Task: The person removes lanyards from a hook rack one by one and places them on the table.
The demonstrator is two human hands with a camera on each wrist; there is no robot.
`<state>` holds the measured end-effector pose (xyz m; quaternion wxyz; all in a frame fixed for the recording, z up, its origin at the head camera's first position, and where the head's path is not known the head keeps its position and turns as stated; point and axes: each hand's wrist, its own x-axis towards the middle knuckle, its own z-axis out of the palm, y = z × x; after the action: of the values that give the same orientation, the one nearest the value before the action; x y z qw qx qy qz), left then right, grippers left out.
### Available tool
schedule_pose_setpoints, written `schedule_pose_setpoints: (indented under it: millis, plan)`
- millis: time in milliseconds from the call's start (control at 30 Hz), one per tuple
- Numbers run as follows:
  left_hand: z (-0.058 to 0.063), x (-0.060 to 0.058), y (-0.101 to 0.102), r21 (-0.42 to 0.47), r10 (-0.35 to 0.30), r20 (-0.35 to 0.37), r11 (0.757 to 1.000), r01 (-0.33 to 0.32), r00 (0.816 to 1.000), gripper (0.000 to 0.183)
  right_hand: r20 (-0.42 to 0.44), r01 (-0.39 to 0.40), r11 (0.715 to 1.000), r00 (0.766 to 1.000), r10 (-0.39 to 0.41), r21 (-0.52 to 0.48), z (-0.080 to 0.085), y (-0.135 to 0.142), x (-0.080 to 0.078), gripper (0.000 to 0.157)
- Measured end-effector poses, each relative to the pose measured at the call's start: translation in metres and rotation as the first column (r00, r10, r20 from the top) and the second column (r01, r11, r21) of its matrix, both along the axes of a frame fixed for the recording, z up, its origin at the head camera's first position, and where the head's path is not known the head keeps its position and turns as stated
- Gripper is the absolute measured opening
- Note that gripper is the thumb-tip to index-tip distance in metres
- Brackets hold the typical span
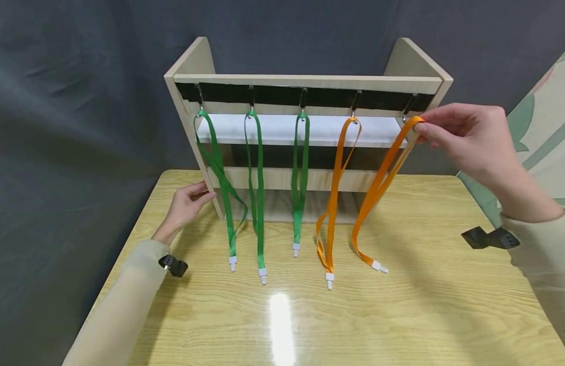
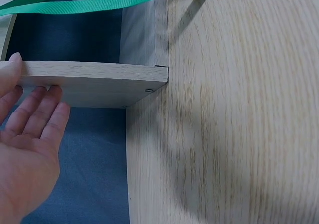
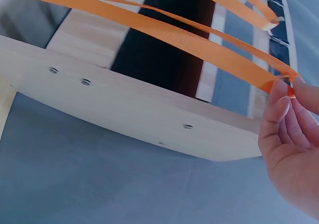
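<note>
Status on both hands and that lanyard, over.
Right hand pinching outer orange lanyard at rightmost hook; hooked or not, unclear. Left hand gripping rack's side. Nothing visibly blocking the hook.

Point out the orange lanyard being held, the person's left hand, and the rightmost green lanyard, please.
Held orange lanyard (image 1: 375, 189), head view: on its strap, partway down.
Left hand (image 1: 186, 204), head view: on the middle of the hand.
Rightmost green lanyard (image 1: 298, 213), head view: on its strap, above the clip.

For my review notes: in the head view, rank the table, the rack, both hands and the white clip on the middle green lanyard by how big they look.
Largest to smallest:
1. Table
2. Rack
3. Right hand
4. Left hand
5. White clip
</note>
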<state>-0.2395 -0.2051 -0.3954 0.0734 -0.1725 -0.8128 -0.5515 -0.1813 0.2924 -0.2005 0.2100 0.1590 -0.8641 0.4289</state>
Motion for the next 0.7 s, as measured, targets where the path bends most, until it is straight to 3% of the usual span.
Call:
schedule_pose_setpoints:
  millis: [533, 633, 700]
  plan:
    - [0.001, 0.003, -0.001, -0.013, 0.017, 0.005, 1.0, -0.017, 1.0, 0.038, 0.004, 0.004, 0.984, 1.0, -0.003, -0.176, 0.029, 0.029, 0.017, 0.016]
    - [0.001, 0.003, -0.001, -0.017, 0.017, 0.002, 1.0, -0.017, 1.0, 0.037, -0.041, -0.107, 0.95, 0.994, 0.1, -0.292, 0.029, 0.039, 0.014, 0.015]
    - [0.001, 0.003, -0.001, -0.018, 0.016, 0.0, 1.0, -0.016, 1.0, 0.037, -0.071, -0.193, 0.899, 0.981, 0.18, -0.392, 0.029, 0.046, 0.012, 0.015]
